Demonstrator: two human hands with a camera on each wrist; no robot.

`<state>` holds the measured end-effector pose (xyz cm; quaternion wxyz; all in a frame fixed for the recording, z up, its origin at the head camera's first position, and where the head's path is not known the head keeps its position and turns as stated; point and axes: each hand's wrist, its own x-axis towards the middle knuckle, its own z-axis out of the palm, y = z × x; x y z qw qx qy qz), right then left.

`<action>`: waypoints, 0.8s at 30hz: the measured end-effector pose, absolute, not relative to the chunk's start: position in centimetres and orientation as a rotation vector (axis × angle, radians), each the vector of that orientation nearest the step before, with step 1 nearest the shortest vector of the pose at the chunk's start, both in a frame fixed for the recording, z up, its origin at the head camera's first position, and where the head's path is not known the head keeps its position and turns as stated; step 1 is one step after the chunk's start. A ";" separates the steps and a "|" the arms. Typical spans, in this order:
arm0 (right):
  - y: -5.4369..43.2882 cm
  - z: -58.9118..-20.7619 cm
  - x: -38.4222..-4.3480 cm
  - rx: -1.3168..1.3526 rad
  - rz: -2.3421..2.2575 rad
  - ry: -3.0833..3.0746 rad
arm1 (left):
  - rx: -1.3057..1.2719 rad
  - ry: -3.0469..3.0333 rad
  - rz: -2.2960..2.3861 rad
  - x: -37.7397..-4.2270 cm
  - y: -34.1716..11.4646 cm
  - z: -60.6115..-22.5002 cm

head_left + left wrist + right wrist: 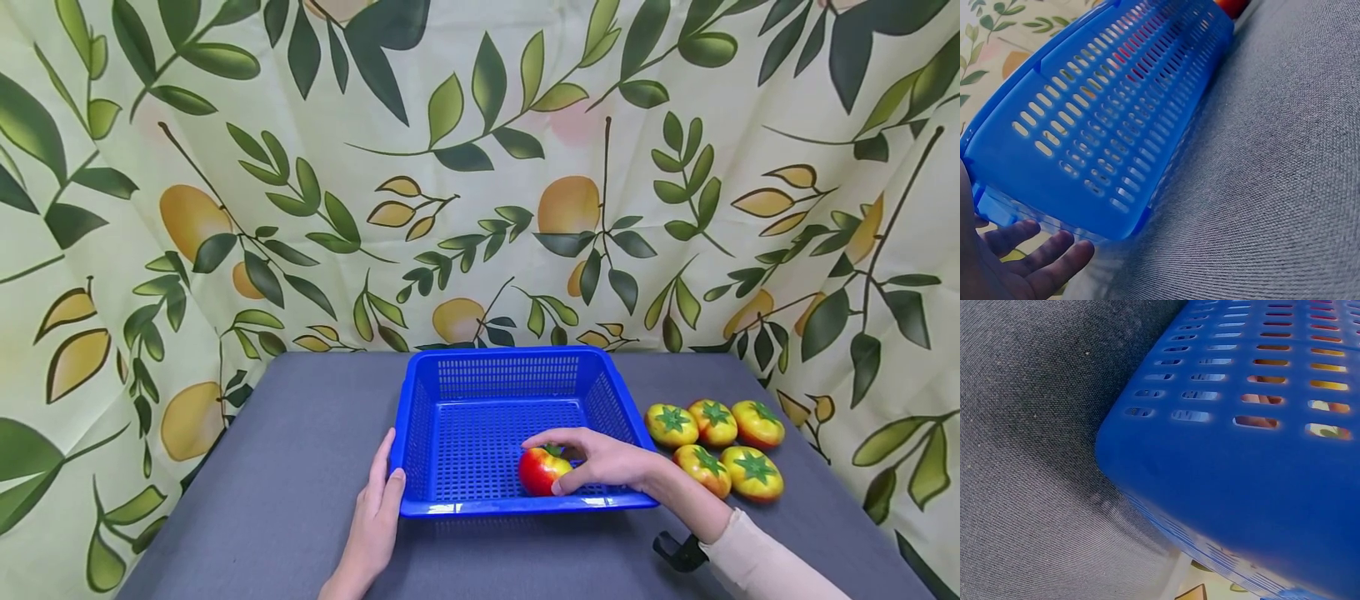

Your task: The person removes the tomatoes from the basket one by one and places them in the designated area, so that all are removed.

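Note:
In the head view, a blue plastic basket (528,507) with slotted walls stands on the table. Inside it, by the near wall, my right hand (592,460) pinches a red-and-yellow tomato (542,473) with a green star-shaped top, thumb in front and fingers over it. My left hand (377,508) rests against the basket's left side near the front corner. Its fingers look fairly straight and spread beside the end wall in the left wrist view. The right wrist view shows the basket's outer wall (1210,481); the right hand is mostly hidden behind it.
Several similar tomatoes (752,473) sit grouped on the grey table (315,425), right of the basket. A black strap (678,552) is at the right wrist. A leaf-and-fruit patterned cloth (480,208) hangs behind and at the sides.

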<state>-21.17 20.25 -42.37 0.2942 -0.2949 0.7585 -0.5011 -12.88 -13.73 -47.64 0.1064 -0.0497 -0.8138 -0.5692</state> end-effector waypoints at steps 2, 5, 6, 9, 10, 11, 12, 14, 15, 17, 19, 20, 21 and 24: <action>20.3 -42.4 -21.1 -0.756 -1.330 2.064 | -0.147 -2.398 -1.672 -12.9 -13.7 -47.7; 20.4 -42.2 -21.2 -0.694 -1.333 2.146 | -0.154 -2.392 -1.670 -12.9 -13.8 -47.7; 20.5 -42.2 -21.2 -0.673 -1.333 2.180 | -0.157 -2.391 -1.671 -12.9 -13.7 -47.7; 20.6 -42.0 -21.2 -0.610 -1.346 2.262 | -0.159 -2.390 -1.679 -13.0 -13.7 -47.7; 20.6 -41.9 -21.2 -0.593 -1.351 2.285 | -0.158 -2.391 -1.681 -13.0 -13.7 -47.7; 20.7 -41.8 -21.3 -0.579 -1.360 2.300 | -0.155 -2.394 -1.682 -13.0 -13.7 -47.7; 20.7 -41.7 -21.3 -0.570 -1.372 2.311 | -0.151 -2.396 -1.683 -13.0 -13.7 -47.6; 20.9 -41.5 -21.3 -0.549 -1.394 2.329 | -0.146 -2.401 -1.680 -13.0 -13.7 -47.6; 21.0 -41.5 -21.3 -0.540 -1.401 2.341 | -0.142 -2.400 -1.678 -13.0 -13.7 -47.6; 21.2 -41.3 -21.2 -0.510 -1.415 2.356 | -0.141 -2.396 -1.676 -13.0 -13.7 -47.7; 21.4 -41.1 -21.1 -0.482 -1.423 2.372 | -0.145 -2.392 -1.674 -13.0 -13.7 -47.7; 21.5 -41.1 -21.1 -0.468 -1.427 2.378 | -0.147 -2.392 -1.672 -13.0 -13.7 -47.7; 21.6 -41.0 -21.0 -0.458 -1.430 2.385 | -0.148 -2.391 -1.672 -13.0 -13.7 -47.7; 21.8 -40.7 -20.8 -0.461 -1.439 2.410 | -0.150 -2.394 -1.669 -13.0 -13.7 -47.7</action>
